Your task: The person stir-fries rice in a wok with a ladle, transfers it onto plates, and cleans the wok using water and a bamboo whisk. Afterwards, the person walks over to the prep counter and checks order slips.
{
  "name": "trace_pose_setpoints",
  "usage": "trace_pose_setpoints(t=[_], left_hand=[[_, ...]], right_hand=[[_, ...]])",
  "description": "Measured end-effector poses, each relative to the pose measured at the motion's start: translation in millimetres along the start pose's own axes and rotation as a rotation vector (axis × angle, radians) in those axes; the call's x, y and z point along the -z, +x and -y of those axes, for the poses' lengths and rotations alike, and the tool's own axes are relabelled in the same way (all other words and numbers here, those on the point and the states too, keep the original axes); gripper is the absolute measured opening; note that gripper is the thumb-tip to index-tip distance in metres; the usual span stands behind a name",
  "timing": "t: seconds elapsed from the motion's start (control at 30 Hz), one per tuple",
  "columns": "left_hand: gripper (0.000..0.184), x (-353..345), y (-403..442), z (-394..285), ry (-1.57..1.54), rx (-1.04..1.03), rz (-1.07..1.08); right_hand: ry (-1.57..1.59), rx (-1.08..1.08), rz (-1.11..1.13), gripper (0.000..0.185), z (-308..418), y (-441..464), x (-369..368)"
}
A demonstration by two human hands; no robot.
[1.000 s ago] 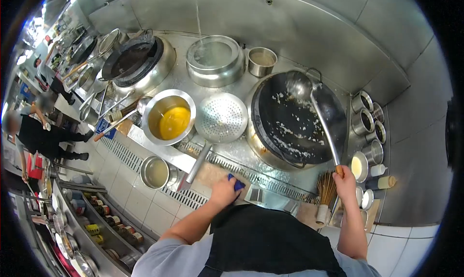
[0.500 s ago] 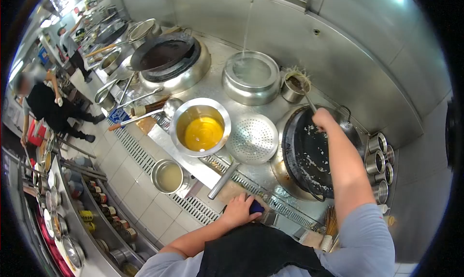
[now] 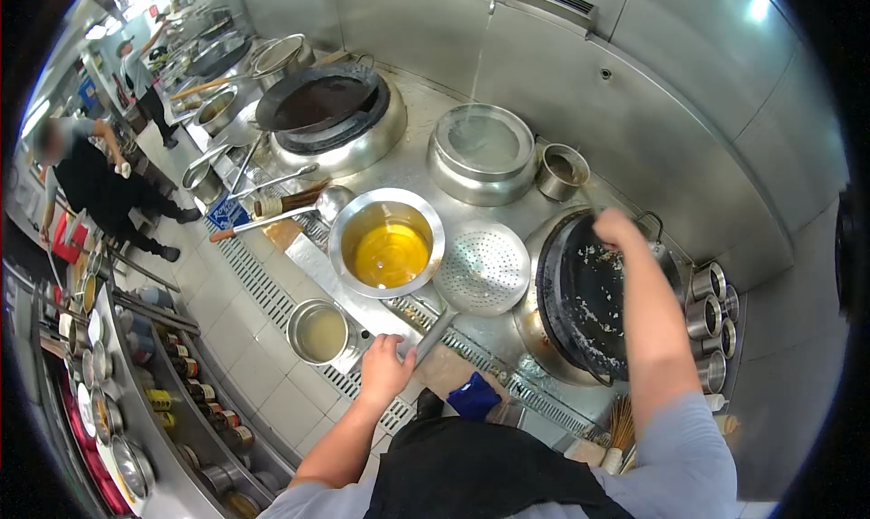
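Observation:
My right hand (image 3: 616, 229) is closed on the ladle, whose blurred shaft points toward a small steel pot (image 3: 563, 172). That hand is over the far rim of a black wok (image 3: 580, 292) with white bits scattered inside. Beside the grey handle of the perforated strainer (image 3: 482, 267) is my left hand (image 3: 387, 365), its fingers partly curled and a gap by the thumb. The strainer's bowl lies between the wok and a steel pot of yellow liquid (image 3: 391, 254). A folded blue cloth (image 3: 473, 397) rests at the counter's front edge.
Behind the strainer, water runs into a round steel basin (image 3: 480, 152). A second wok (image 3: 324, 102) is at the back left. A pot of cloudy liquid (image 3: 319, 332) stands at the front. Steel cups (image 3: 704, 318) line the right. Two people are at the far left.
My left hand has left the blue cloth and moved left to the strainer handle. My right hand has carried the ladle from the near side of the wok to its far side.

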State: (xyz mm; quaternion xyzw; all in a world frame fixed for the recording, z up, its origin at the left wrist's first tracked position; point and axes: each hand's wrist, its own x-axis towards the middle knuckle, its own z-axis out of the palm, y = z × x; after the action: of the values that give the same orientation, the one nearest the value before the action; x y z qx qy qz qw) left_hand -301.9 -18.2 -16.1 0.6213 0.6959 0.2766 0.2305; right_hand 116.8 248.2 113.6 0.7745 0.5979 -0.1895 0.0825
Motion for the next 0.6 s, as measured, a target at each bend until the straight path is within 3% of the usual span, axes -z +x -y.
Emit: trace_pose_setpoints(t=[0.07, 0.1, 0.2, 0.23, 0.27, 0.33, 0.37, 0.47, 0.53, 0.57, 0.6], left_hand=[[0.038, -0.5, -1.3, 0.7, 0.221, -0.017, 0.131], [0.046, -3.8, -4.1, -1.0, 0.225, 0.039, 0.193], [0.052, -13.9, -9.8, -3.8, 0.201, 0.098, 0.308], [0.054, -27.7, -11.4, 8.8, 0.181, 0.062, 0.305], [0.054, -30.5, -11.4, 10.4, 0.18, 0.062, 0.302], [0.049, -33.4, -10.1, 6.8, 0.152, 0.071, 0.334], [0.049, -30.8, -11.5, 3.7, 0.153, 0.066, 0.344], [0.043, -21.9, -5.3, -2.0, 0.08, 0.085, 0.5], [0.03, -25.4, -1.9, 1.7, -1.023, 0.74, 0.924], [0.018, -27.0, -0.2, -6.4, -1.319, 0.995, 0.981], [0.018, -34.3, 3.5, -9.3, -1.317, 0.99, 0.975]], right_hand=[[1.626, -0.246, 0.362, 0.024, -16.0, 39.4, -33.0], [1.628, -0.237, 0.362, 0.024, -14.1, 38.9, -27.6], [0.716, -0.063, 0.073, 0.019, -1.5, 3.2, -3.9], [0.104, -0.036, -0.129, 0.019, 7.5, -22.0, 9.0], [0.103, -0.034, -0.131, 0.019, 2.0, -23.4, 7.4], [-0.164, 0.069, -0.499, 0.025, -9.6, -30.2, 11.3], [-0.165, 0.059, -0.494, 0.025, -8.4, -35.1, 12.0], [0.559, 0.009, -0.302, 0.024, 26.2, -52.4, 18.8], [0.864, 0.039, -0.284, 0.015, 47.6, -49.3, -6.9], [0.889, 0.055, -0.261, 0.014, 55.6, -40.8, -22.2], [0.915, 0.072, -0.239, 0.013, 64.2, -34.0, -35.4]])
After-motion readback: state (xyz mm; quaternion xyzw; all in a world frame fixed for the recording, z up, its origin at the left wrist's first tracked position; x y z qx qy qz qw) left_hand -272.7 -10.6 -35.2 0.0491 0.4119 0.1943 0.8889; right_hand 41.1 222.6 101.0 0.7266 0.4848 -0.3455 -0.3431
